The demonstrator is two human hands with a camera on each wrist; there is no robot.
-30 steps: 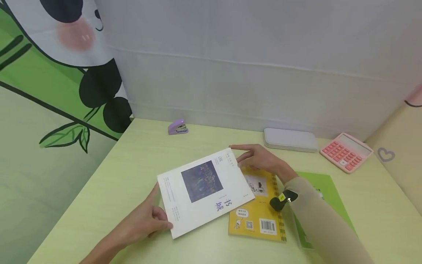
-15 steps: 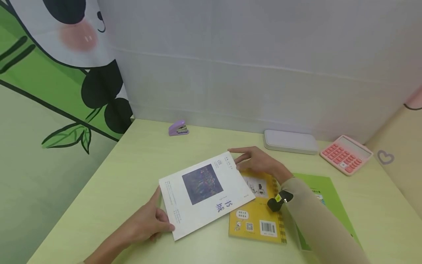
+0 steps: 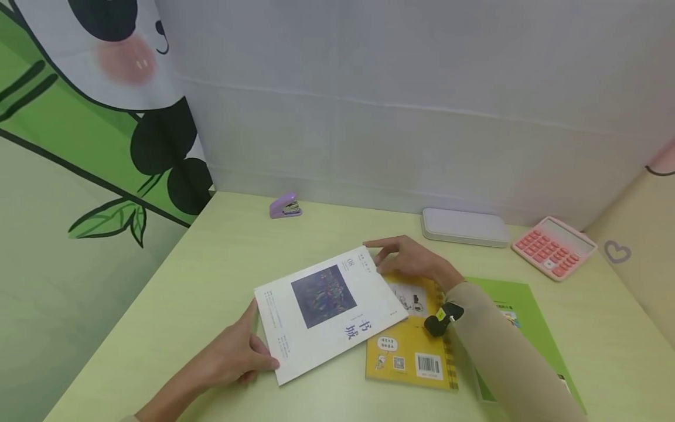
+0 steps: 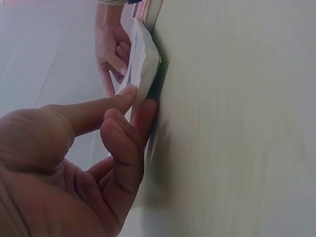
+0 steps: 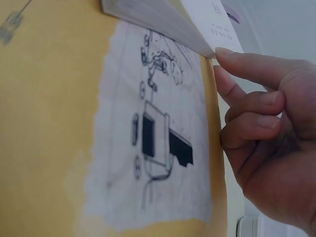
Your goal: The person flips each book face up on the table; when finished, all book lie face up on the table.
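My left hand [image 3: 239, 354] pinches the near corner of the white booklet [image 3: 329, 310]; my right hand [image 3: 413, 261] curls its fingers against the far corner. The booklet lies tilted, overlapping a yellow notebook [image 3: 413, 346] beside a green folder [image 3: 514, 305]. Bare green desk [image 3: 221, 252] stretches left toward a purple stapler [image 3: 285, 206]. A grey case [image 3: 464, 227] and pink calculator [image 3: 554, 245] line the back wall.
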